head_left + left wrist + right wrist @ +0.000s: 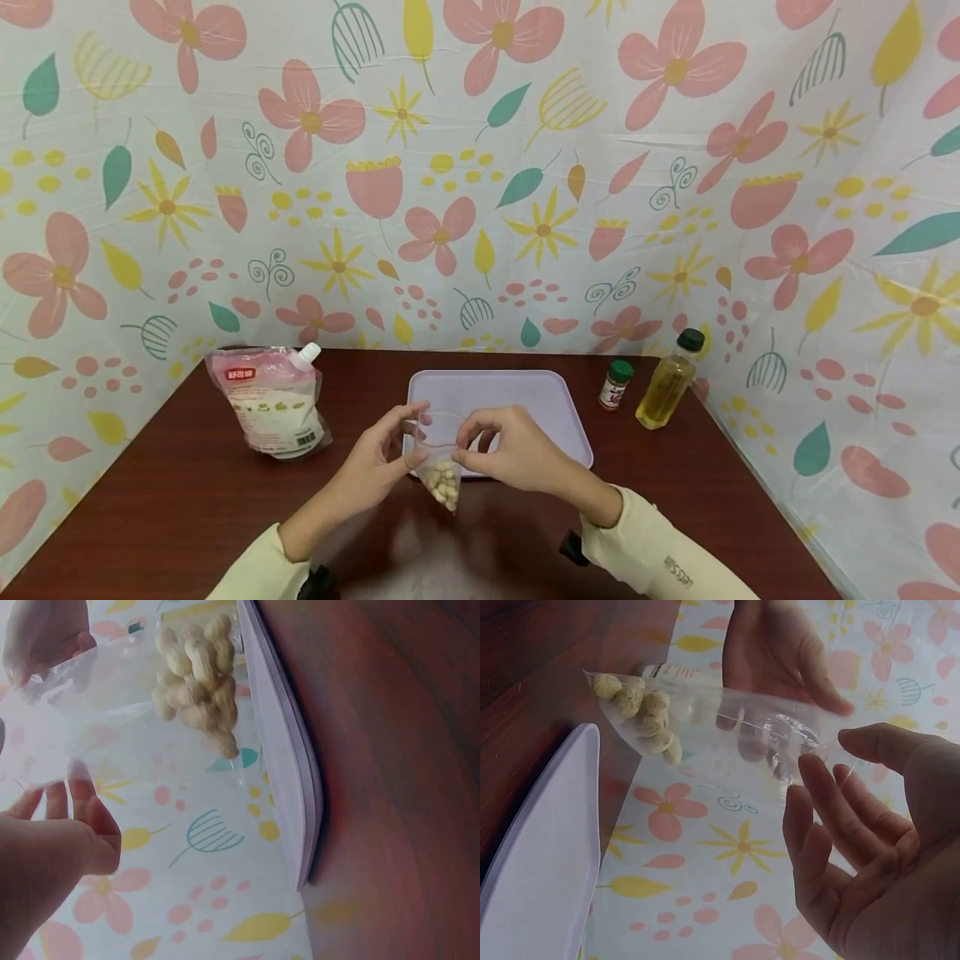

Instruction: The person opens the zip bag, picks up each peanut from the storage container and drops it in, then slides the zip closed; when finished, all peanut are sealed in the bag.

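A clear plastic bag (438,432) hangs tilted in front of me, its pointed lower corner filled with several unshelled peanuts (442,483). My left hand (372,462) holds the upper left edge of the bag between thumb and fingers. On the opposite edge, my right hand (517,450) pinches the film with thumb and fingertips. In the left wrist view the peanuts (199,682) lie bunched at the bag's bottom, while its upper part is slack. The right wrist view shows wrinkled film (787,742) near the fingers of both hands.
Behind the bag, a pale lilac tray (495,382) lies on the dark wooden table (172,500). A spouted pouch (273,408) stands at the left. To the right are a small green-capped jar (614,386) and an oil bottle (666,387), before a floral backdrop (465,167).
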The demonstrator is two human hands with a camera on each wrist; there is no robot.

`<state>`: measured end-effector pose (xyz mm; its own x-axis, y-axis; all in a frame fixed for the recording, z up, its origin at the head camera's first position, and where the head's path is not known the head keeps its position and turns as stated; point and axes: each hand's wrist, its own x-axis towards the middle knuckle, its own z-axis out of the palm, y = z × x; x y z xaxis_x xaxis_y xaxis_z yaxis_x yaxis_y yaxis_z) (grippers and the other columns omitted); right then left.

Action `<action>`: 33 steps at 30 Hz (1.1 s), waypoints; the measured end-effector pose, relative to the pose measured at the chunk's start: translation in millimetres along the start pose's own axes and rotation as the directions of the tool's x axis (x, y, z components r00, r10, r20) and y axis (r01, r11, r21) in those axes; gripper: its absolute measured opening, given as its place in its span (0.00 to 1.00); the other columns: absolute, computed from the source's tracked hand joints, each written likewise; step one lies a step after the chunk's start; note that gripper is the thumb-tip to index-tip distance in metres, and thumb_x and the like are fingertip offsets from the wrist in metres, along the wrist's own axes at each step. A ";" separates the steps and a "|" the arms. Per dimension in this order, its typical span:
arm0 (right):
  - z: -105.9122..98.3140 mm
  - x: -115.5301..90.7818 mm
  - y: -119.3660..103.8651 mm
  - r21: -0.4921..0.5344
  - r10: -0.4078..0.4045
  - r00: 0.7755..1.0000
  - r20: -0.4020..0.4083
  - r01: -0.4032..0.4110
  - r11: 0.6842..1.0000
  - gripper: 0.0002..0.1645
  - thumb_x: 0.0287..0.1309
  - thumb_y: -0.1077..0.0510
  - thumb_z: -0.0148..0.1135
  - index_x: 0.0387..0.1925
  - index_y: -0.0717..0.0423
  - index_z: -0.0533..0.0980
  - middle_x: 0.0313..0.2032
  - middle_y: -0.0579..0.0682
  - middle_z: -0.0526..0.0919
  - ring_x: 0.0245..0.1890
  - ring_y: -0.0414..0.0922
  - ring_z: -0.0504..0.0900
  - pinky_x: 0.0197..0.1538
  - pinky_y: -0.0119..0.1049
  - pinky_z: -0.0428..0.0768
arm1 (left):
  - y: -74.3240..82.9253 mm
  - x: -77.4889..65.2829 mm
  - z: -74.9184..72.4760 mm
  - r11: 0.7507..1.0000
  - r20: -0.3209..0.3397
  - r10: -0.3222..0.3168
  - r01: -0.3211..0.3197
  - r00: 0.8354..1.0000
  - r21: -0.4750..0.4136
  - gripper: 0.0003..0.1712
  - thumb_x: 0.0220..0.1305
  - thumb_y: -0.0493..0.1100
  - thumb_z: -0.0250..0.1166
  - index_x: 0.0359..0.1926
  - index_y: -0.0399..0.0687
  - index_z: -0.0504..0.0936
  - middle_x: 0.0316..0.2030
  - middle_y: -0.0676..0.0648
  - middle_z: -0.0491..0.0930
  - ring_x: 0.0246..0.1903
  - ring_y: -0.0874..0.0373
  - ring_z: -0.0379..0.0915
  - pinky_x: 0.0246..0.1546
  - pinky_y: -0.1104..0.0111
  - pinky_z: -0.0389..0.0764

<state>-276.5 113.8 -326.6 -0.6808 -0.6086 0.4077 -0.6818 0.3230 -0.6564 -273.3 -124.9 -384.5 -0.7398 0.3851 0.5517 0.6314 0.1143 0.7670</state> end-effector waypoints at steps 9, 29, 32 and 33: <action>-6.1 -2.2 3.3 -0.016 -0.071 0.997 -0.021 0.071 0.997 0.03 0.57 0.61 0.70 0.33 0.49 0.84 0.33 0.42 0.87 0.30 0.37 0.83 0.30 0.31 0.79 | 2.1 0.4 -2.9 0.999 -0.003 0.042 -0.042 0.999 -0.033 0.16 0.68 0.32 0.61 0.56 0.38 0.79 0.42 0.40 0.80 0.38 0.61 0.75 0.31 0.67 0.75; -24.0 -9.4 9.4 -0.036 -0.087 0.996 -0.015 0.086 0.996 0.04 0.60 0.58 0.69 0.32 0.44 0.86 0.28 0.35 0.84 0.28 0.35 0.80 0.21 0.32 0.74 | 8.6 5.7 1.0 0.998 -0.163 0.041 -0.034 0.986 0.046 0.11 0.61 0.30 0.67 0.43 0.45 0.87 0.31 0.50 0.82 0.31 0.61 0.74 0.25 0.66 0.70; -26.1 -10.0 10.1 -0.034 -0.091 0.996 -0.016 0.091 0.995 0.04 0.60 0.59 0.69 0.32 0.45 0.86 0.27 0.35 0.84 0.28 0.35 0.79 0.21 0.32 0.73 | 7.9 6.6 0.7 0.997 -0.165 0.065 -0.056 0.984 0.059 0.09 0.62 0.32 0.68 0.42 0.47 0.87 0.32 0.50 0.83 0.31 0.61 0.74 0.26 0.67 0.70; -26.6 -10.1 10.6 -0.034 -0.094 0.995 -0.018 0.093 0.995 0.04 0.60 0.59 0.69 0.32 0.45 0.86 0.27 0.36 0.85 0.28 0.35 0.79 0.21 0.32 0.73 | 8.1 7.0 0.7 0.996 -0.165 0.078 -0.069 0.983 0.061 0.09 0.62 0.32 0.68 0.42 0.46 0.87 0.32 0.49 0.84 0.30 0.61 0.74 0.26 0.68 0.71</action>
<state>-284.0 142.7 -320.8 -0.6184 -0.6232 0.4788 -0.7510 0.2891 -0.5937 -273.2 -120.7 -374.7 -0.7163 0.2362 0.6566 0.6940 0.1434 0.7055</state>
